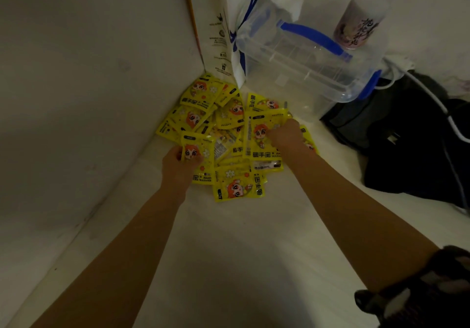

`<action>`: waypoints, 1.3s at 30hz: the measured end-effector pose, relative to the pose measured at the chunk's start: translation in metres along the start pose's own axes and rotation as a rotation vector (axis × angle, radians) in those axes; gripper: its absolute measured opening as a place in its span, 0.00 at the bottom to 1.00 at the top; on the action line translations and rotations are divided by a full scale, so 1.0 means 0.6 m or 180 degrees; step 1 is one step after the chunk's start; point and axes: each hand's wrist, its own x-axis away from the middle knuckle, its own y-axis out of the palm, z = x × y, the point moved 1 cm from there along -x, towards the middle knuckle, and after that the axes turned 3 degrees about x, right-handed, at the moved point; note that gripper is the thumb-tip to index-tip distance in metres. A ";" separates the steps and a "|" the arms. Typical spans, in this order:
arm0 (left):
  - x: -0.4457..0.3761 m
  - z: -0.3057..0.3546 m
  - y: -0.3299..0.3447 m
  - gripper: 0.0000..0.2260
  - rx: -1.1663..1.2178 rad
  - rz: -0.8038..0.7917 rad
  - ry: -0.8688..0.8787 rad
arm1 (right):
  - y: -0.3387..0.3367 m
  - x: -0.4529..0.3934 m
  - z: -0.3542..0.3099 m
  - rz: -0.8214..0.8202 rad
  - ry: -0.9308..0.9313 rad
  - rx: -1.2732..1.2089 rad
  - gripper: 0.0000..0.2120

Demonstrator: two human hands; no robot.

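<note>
On the yellow packets (pixel 230 115), left hand (pixel 178 166), right hand (pixel 284 137).

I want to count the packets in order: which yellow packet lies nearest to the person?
The yellow packet lowest in the picture, at the near edge; all other packets lie farther away.

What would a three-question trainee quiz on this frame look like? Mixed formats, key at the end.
1. True or false: the left grip holds a yellow packet.
2. The handle on the clear box is: A red, B blue, C green.
3. Fill in: the yellow packet's English print reads "HAND ____".

Key: 1 true; 2 B; 3 WARMER.
</note>
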 end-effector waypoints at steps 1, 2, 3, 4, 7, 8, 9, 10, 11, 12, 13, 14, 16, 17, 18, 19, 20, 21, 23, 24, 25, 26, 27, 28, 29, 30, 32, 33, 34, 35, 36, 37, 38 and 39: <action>0.002 -0.002 0.000 0.08 0.0011 0.0027 -0.0007 | 0.000 0.002 0.000 0.0012 -0.0007 -0.0078 0.03; 0.004 -0.004 -0.001 0.08 0.0042 0.0057 -0.0010 | -0.001 0.007 0.001 0.0029 -0.0034 -0.0165 0.04; 0.008 -0.005 -0.001 0.09 0.0090 0.0088 -0.0010 | -0.004 0.014 0.001 0.0026 -0.0057 -0.0267 0.05; 0.012 -0.005 -0.003 0.09 0.0133 0.0119 -0.0004 | -0.008 0.021 0.002 -0.0006 -0.0111 -0.0398 0.05; 0.030 -0.004 -0.010 0.12 0.0269 0.0125 0.0013 | -0.024 0.054 0.012 -0.0082 -0.0300 -0.0631 0.08; 0.037 -0.005 -0.013 0.13 0.0352 0.0096 0.0002 | -0.030 0.068 0.017 -0.0081 -0.0315 -0.0640 0.09; 0.046 -0.005 -0.015 0.14 0.0456 0.0056 -0.0009 | -0.035 0.079 0.024 -0.0052 -0.0301 -0.0633 0.10; 0.055 -0.005 -0.018 0.16 0.0541 0.0005 -0.0024 | -0.041 0.092 0.032 -0.0033 -0.0262 -0.0628 0.10; 0.065 -0.006 -0.021 0.17 0.0595 -0.0038 -0.0044 | -0.046 0.105 0.041 -0.0033 -0.0211 -0.0624 0.09; 0.075 -0.008 -0.025 0.17 0.0623 -0.0076 -0.0074 | -0.052 0.122 0.050 -0.0063 -0.0183 -0.0656 0.08; 0.086 -0.011 -0.029 0.17 0.0660 -0.0112 -0.0122 | -0.057 0.139 0.058 -0.0101 -0.0182 -0.0736 0.07; 0.097 -0.015 -0.034 0.17 0.0714 -0.0165 -0.0185 | -0.062 0.158 0.068 -0.0127 -0.0172 -0.0806 0.08; 0.122 -0.025 -0.044 0.17 0.0772 -0.0282 -0.0279 | -0.072 0.197 0.086 -0.0058 -0.0111 -0.0848 0.12; 0.135 -0.031 -0.050 0.16 0.0753 -0.0325 -0.0300 | -0.076 0.217 0.096 0.0004 -0.0073 -0.0852 0.13; 0.148 -0.038 -0.056 0.15 0.0727 -0.0358 -0.0315 | -0.079 0.238 0.106 0.0049 -0.0029 -0.0868 0.13; 0.162 -0.044 -0.062 0.14 0.0716 -0.0395 -0.0322 | -0.080 0.257 0.118 0.0083 0.0015 -0.0926 0.13; 0.177 -0.052 -0.068 0.13 0.0712 -0.0436 -0.0328 | -0.081 0.279 0.130 0.0102 0.0062 -0.0967 0.13; 0.193 -0.060 -0.074 0.12 0.0702 -0.0483 -0.0334 | -0.081 0.301 0.142 0.0141 0.0106 -0.0995 0.12; 0.224 -0.078 -0.088 0.11 0.0660 -0.0573 -0.0351 | -0.080 0.348 0.167 0.0219 0.0165 -0.0988 0.11; 0.239 -0.087 -0.095 0.11 0.0645 -0.0610 -0.0365 | -0.079 0.371 0.181 0.0250 0.0196 -0.0978 0.11; 0.255 -0.096 -0.103 0.11 0.0634 -0.0642 -0.0382 | -0.077 0.395 0.195 0.0280 0.0234 -0.0991 0.11; 0.272 -0.106 -0.111 0.11 0.0619 -0.0690 -0.0394 | -0.074 0.422 0.208 0.0305 0.0282 -0.1000 0.11; 0.289 -0.114 -0.118 0.10 0.0597 -0.0752 -0.0391 | -0.071 0.448 0.223 0.0336 0.0340 -0.1057 0.11; 0.306 -0.123 -0.124 0.09 0.0571 -0.0820 -0.0372 | -0.067 0.474 0.238 0.0364 0.0399 -0.1119 0.11; 0.322 -0.131 -0.129 0.09 0.0533 -0.0889 -0.0339 | -0.064 0.499 0.252 0.0401 0.0448 -0.1183 0.11; 0.337 -0.140 -0.134 0.08 0.0472 -0.0956 -0.0304 | -0.061 0.525 0.265 0.0452 0.0482 -0.1217 0.11; 0.363 -0.158 -0.143 0.08 0.0319 -0.1092 -0.0262 | -0.056 0.573 0.292 0.0588 0.0547 -0.1264 0.10; 0.373 -0.167 -0.147 0.07 0.0239 -0.1155 -0.0249 | -0.053 0.595 0.306 0.0657 0.0590 -0.1290 0.09; 0.384 -0.176 -0.150 0.07 0.0164 -0.1224 -0.0228 | -0.051 0.618 0.318 0.0723 0.0613 -0.1316 0.09; 0.394 -0.184 -0.153 0.08 0.0087 -0.1294 -0.0202 | -0.049 0.638 0.330 0.0781 0.0644 -0.1325 0.09; 0.404 -0.190 -0.153 0.08 0.0007 -0.1367 -0.0176 | -0.048 0.659 0.341 0.0834 0.0674 -0.1351 0.09; 0.415 -0.195 -0.152 0.08 -0.0078 -0.1439 -0.0154 | -0.047 0.678 0.354 0.0882 0.0717 -0.1380 0.09; 0.424 -0.199 -0.150 0.08 -0.0145 -0.1489 -0.0128 | -0.047 0.696 0.362 0.0929 0.0722 -0.1428 0.09; 0.434 -0.202 -0.146 0.08 -0.0207 -0.1539 -0.0097 | -0.047 0.715 0.371 0.0996 0.0733 -0.1462 0.09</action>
